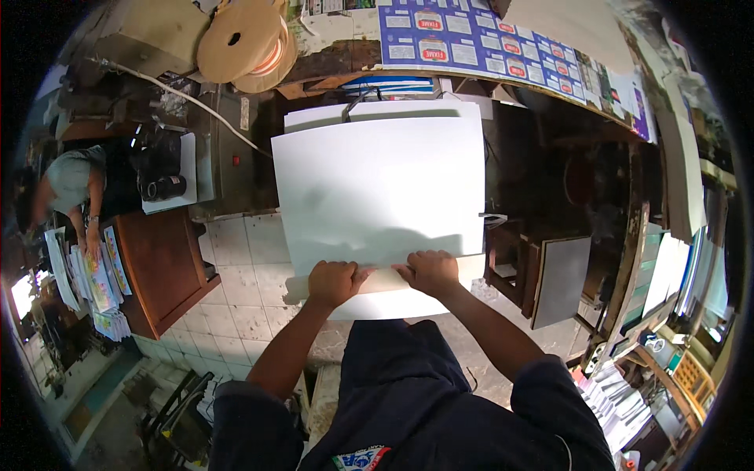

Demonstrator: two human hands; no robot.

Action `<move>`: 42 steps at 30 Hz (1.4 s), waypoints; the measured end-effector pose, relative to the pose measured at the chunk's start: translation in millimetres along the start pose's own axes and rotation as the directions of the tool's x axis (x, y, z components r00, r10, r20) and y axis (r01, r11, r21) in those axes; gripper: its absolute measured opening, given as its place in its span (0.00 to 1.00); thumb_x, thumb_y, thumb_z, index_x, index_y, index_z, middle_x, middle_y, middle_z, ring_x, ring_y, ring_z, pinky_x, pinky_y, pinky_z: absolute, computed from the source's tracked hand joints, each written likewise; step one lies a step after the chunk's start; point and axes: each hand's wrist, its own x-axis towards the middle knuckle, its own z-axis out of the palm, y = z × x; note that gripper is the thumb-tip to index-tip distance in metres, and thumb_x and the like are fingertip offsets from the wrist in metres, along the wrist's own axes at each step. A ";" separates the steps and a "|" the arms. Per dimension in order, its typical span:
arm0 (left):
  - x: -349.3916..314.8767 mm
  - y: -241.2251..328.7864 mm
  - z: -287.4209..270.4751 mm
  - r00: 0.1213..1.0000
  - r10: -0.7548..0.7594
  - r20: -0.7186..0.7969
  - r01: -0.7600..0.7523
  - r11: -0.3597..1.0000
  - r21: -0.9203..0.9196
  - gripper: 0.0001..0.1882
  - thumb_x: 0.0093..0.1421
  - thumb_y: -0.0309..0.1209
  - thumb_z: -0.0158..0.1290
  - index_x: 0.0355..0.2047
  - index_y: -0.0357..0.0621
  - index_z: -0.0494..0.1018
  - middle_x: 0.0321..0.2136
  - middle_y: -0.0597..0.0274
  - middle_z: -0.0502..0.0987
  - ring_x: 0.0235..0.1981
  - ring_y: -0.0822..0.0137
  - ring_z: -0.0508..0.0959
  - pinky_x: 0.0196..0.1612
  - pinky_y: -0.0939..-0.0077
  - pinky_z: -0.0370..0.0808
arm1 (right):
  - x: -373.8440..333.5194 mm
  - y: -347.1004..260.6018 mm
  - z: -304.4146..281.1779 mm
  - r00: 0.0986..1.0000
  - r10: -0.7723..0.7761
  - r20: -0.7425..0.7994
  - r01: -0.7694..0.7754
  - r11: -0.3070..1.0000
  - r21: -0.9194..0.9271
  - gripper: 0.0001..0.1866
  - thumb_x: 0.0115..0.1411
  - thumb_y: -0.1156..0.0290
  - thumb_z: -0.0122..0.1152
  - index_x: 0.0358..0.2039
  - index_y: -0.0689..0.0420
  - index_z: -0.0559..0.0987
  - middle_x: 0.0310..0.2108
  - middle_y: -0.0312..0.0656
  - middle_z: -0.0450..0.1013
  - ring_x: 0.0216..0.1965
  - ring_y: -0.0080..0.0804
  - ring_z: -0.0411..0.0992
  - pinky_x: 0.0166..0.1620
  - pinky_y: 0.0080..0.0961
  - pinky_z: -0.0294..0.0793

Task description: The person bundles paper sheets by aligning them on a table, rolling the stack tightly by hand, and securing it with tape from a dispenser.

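A big stack of large white paper sheets [381, 184] lies in front of me, its near edge toward my body. My left hand [334, 282] grips that near edge with curled fingers. Just to its right, my right hand [428, 271] grips the same edge, fingers pressed on the top sheets. A cream strip of lower sheets [385, 280] shows between the two hands. The surface under the stack is hidden.
Another person [75, 192] at the far left handles colourful printed sheets [98, 282] beside a brown wooden table [161, 267]. A blue printed sheet [479, 43] and a wooden reel [243, 39] lie beyond. Paper stacks [616, 396] sit at lower right; floor is tiled.
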 end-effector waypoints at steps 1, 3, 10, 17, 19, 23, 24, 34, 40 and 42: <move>11.3 -1.9 -10.4 0.999 -0.011 0.049 0.012 1.000 -0.019 0.20 0.59 0.53 0.55 0.28 0.48 0.76 0.26 0.56 0.77 0.30 0.57 0.78 0.37 0.54 0.69 | 6.6 2.9 -1.8 0.996 0.050 0.077 -0.051 0.998 0.022 0.24 0.58 0.42 0.60 0.20 0.51 0.78 0.22 0.37 0.74 0.27 0.35 0.76 0.33 0.36 0.73; 25.7 -7.1 -16.6 1.000 -0.015 0.003 0.015 0.999 -0.044 0.23 0.58 0.54 0.56 0.40 0.48 0.75 0.40 0.48 0.74 0.43 0.51 0.74 0.46 0.48 0.66 | 18.7 7.8 -6.1 0.990 0.096 0.106 -0.099 0.995 0.025 0.24 0.58 0.41 0.59 0.29 0.52 0.79 0.34 0.42 0.74 0.39 0.41 0.74 0.43 0.42 0.71; 45.0 -19.4 -6.1 0.974 -0.001 -0.227 0.001 1.000 0.000 0.51 0.54 0.59 0.58 0.71 0.54 0.49 0.70 0.40 0.42 0.70 0.36 0.43 0.65 0.27 0.41 | 41.4 16.4 -8.0 0.994 0.100 0.053 -0.095 0.992 -0.078 0.43 0.58 0.37 0.55 0.66 0.53 0.61 0.72 0.54 0.40 0.73 0.56 0.35 0.69 0.58 0.37; 50.1 -19.2 -2.9 0.985 -0.033 -0.171 0.038 0.999 0.026 0.52 0.56 0.63 0.55 0.71 0.52 0.47 0.70 0.40 0.39 0.71 0.37 0.40 0.65 0.25 0.38 | 44.3 21.2 -1.5 0.986 0.132 0.101 -0.122 0.987 -0.100 0.46 0.60 0.31 0.46 0.70 0.50 0.56 0.74 0.52 0.31 0.74 0.53 0.30 0.70 0.59 0.31; 47.9 -21.7 1.0 0.978 0.000 -0.211 0.015 0.997 0.072 0.52 0.55 0.64 0.54 0.70 0.50 0.48 0.70 0.40 0.41 0.71 0.38 0.41 0.65 0.27 0.39 | 43.5 20.6 -1.1 0.995 0.082 0.057 -0.074 0.989 -0.128 0.46 0.60 0.31 0.46 0.68 0.50 0.59 0.73 0.52 0.37 0.74 0.51 0.33 0.70 0.57 0.32; 26.4 -29.9 -6.3 0.993 0.095 -0.066 -0.095 0.995 -0.008 0.52 0.54 0.66 0.54 0.68 0.45 0.52 0.69 0.40 0.46 0.71 0.39 0.44 0.67 0.32 0.41 | 24.0 21.0 -26.2 0.971 -0.097 0.219 0.103 0.995 -0.016 0.42 0.59 0.29 0.46 0.58 0.53 0.72 0.64 0.51 0.61 0.68 0.47 0.54 0.69 0.48 0.49; 16.9 -33.7 -14.8 0.977 0.189 -0.102 -0.187 0.982 0.034 0.49 0.52 0.66 0.55 0.61 0.39 0.61 0.64 0.38 0.58 0.66 0.40 0.57 0.65 0.41 0.54 | 23.0 18.1 -46.3 0.903 -0.087 0.421 0.119 0.992 -0.050 0.40 0.58 0.29 0.46 0.53 0.53 0.75 0.57 0.48 0.68 0.63 0.44 0.61 0.64 0.43 0.57; -92.7 -54.3 -73.4 0.971 -0.167 0.171 0.230 0.846 -0.481 0.21 0.49 0.43 0.70 0.33 0.37 0.80 0.29 0.55 0.82 0.24 0.62 0.81 0.32 0.63 0.79 | -114.4 81.9 -110.9 0.932 0.339 0.131 -0.345 0.714 0.609 0.15 0.48 0.64 0.78 0.32 0.59 0.84 0.30 0.42 0.80 0.32 0.32 0.79 0.37 0.28 0.77; -133.0 -27.5 -234.3 0.880 -0.391 -0.270 0.067 0.665 -0.744 0.16 0.42 0.27 0.73 0.26 0.38 0.76 0.24 0.60 0.79 0.26 0.71 0.79 0.31 0.75 0.78 | -92.4 15.3 -259.1 0.910 0.404 0.090 -0.264 0.400 0.878 0.12 0.49 0.69 0.76 0.28 0.59 0.80 0.27 0.37 0.77 0.30 0.23 0.75 0.33 0.24 0.73; -143.5 -16.8 -282.5 0.784 -0.539 -0.310 0.004 0.503 -0.864 0.17 0.40 0.27 0.71 0.26 0.39 0.73 0.23 0.60 0.77 0.26 0.69 0.78 0.32 0.75 0.78 | -78.5 11.1 -294.7 0.935 0.335 -0.118 -0.052 0.458 0.887 0.14 0.49 0.65 0.75 0.29 0.59 0.80 0.27 0.37 0.77 0.30 0.23 0.75 0.33 0.25 0.73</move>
